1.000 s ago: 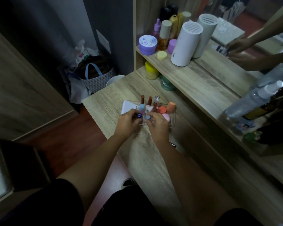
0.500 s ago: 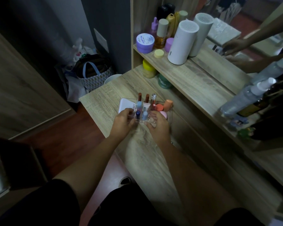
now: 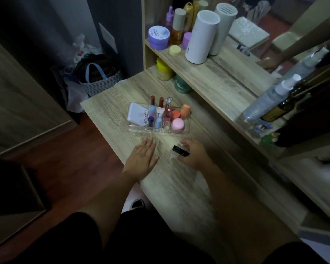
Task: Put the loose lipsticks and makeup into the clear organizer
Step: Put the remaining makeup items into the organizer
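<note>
The clear organizer [image 3: 186, 129] stands on the wooden desk [image 3: 175, 187]. It holds a white compact [image 3: 137, 114], two dark red lipsticks [image 3: 152, 100], small blue tubes [image 3: 158, 122], a pink round pot [image 3: 178, 124] and orange pieces [image 3: 185, 111]. My left hand [image 3: 143, 157] lies flat on the desk just in front of the organizer, holding nothing. To its right, my right hand [image 3: 195, 155] curls thumb and fingers around a black lipstick [image 3: 180, 150] that lies low at the desk surface; its far end sticks out toward the left hand.
A raised shelf [image 3: 213, 82] behind the desk carries a white cylinder [image 3: 201, 37], a purple jar [image 3: 159, 37], bottles and a spray bottle [image 3: 271, 96]. A yellow jar [image 3: 163, 70] and a green jar [image 3: 181, 84] sit under it. A mirror stands at right, a bag [image 3: 97, 77] on the floor at left.
Both hands have let go of the organizer and pulled back toward me. The left now rests flat on the desk; the right has closed around a black lipstick.
</note>
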Demonstrator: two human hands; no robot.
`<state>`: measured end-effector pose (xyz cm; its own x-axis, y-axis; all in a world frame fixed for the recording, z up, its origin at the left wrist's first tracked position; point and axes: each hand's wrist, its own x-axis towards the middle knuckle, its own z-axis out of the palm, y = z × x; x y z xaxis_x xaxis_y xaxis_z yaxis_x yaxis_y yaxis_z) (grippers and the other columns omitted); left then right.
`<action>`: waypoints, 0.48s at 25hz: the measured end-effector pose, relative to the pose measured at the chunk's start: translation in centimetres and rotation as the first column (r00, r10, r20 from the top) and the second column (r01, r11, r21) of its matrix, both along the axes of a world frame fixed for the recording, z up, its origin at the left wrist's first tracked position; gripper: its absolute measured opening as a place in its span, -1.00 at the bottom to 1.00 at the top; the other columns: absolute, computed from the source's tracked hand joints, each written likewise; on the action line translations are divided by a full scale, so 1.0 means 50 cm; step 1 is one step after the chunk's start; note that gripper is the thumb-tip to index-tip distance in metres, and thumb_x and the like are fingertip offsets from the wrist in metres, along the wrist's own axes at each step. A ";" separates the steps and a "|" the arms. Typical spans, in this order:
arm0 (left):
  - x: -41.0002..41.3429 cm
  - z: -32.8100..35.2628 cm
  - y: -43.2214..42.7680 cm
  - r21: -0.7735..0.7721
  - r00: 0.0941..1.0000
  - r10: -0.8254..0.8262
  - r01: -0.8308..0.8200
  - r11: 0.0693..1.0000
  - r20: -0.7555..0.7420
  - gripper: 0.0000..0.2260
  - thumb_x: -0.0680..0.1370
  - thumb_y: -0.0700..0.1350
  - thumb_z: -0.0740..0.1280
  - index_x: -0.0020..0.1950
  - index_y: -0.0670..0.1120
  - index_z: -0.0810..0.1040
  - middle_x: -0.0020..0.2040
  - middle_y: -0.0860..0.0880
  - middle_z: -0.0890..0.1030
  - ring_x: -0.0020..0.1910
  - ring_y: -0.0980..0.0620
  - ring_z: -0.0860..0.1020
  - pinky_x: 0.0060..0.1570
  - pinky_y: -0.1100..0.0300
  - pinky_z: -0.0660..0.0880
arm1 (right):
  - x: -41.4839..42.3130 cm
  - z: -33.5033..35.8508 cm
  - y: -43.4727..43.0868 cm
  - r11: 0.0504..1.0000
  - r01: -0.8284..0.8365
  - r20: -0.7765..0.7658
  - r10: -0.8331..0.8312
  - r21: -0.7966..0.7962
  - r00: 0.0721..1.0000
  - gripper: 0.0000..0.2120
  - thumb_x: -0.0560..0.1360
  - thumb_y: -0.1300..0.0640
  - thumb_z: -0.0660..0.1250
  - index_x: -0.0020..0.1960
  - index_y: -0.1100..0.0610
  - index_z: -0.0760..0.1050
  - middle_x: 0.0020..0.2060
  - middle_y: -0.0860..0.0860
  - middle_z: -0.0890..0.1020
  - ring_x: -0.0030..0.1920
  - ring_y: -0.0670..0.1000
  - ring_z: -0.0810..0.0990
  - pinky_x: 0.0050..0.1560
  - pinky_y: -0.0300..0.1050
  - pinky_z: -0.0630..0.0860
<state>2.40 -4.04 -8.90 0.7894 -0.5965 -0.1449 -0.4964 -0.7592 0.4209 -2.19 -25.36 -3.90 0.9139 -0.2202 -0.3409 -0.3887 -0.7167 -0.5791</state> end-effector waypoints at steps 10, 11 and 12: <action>-0.006 -0.007 0.003 0.003 0.996 0.025 -0.025 1.000 0.089 -0.48 0.59 0.09 0.11 0.50 -0.09 0.15 0.53 -0.08 0.21 0.53 -0.05 0.11 0.46 -0.04 0.18 | 0.076 0.041 0.041 0.767 0.292 0.024 -0.371 0.572 0.928 -0.69 0.43 0.32 0.40 0.15 0.35 0.49 -0.15 0.09 0.60 -0.18 -0.07 0.57 -0.14 -0.32 0.54; -0.006 -0.006 0.003 0.000 0.995 0.027 -0.028 1.000 0.095 -0.47 0.58 0.10 0.09 0.49 -0.10 0.15 0.52 -0.08 0.22 0.53 -0.05 0.13 0.46 -0.04 0.20 | 0.086 0.047 0.043 0.760 0.272 0.050 -0.370 0.590 0.928 -0.70 0.44 0.33 0.38 0.16 0.36 0.47 -0.14 0.11 0.59 -0.19 -0.07 0.57 -0.19 -0.38 0.53; -0.006 -0.006 0.003 -0.003 0.995 0.028 -0.028 1.000 0.095 -0.47 0.58 0.11 0.09 0.49 -0.10 0.16 0.52 -0.08 0.23 0.52 -0.05 0.13 0.46 -0.05 0.22 | 0.095 0.053 0.043 0.741 0.264 0.073 -0.388 0.617 0.919 -0.71 0.45 0.35 0.37 0.15 0.37 0.46 -0.17 0.10 0.60 -0.20 -0.09 0.59 -0.23 -0.40 0.53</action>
